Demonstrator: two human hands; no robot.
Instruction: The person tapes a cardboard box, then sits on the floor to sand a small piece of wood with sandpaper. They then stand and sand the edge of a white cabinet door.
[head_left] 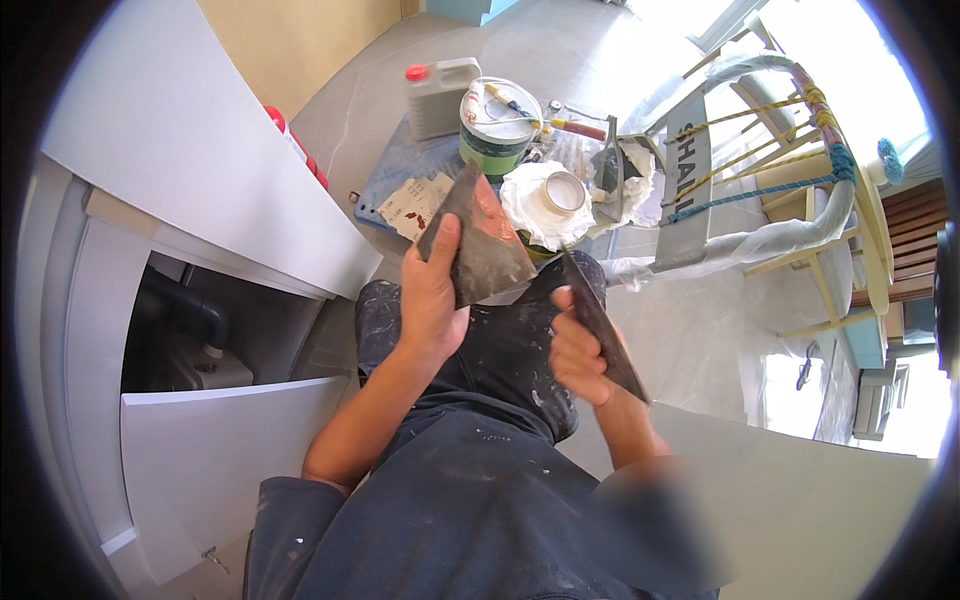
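Note:
My left hand (432, 300) is closed round a dark, flat putty scraper (490, 268), thumb on its face and its broad side turned up. A smear of pinkish-orange putty (487, 208) lies along that scraper's far right part. To the right, my right hand (578, 350) grips a second dark scraper (615, 345), seen almost edge-on. The two scrapers are apart, both held above my lap. Just beyond them is a bundle of crumpled white material (522, 207) with a round, pale ring-shaped thing (565, 192) on top.
A blue platform cart (380, 185) stands ahead, its grey handle (688, 180) wrapped in plastic and cords. On it are a green-and-white bucket (490, 155) with brushes, a red-capped jerrycan (440, 100) and stained card (415, 205). At left, a low cabinet has its flap (235, 420) down. Chairs (800, 200) stand right.

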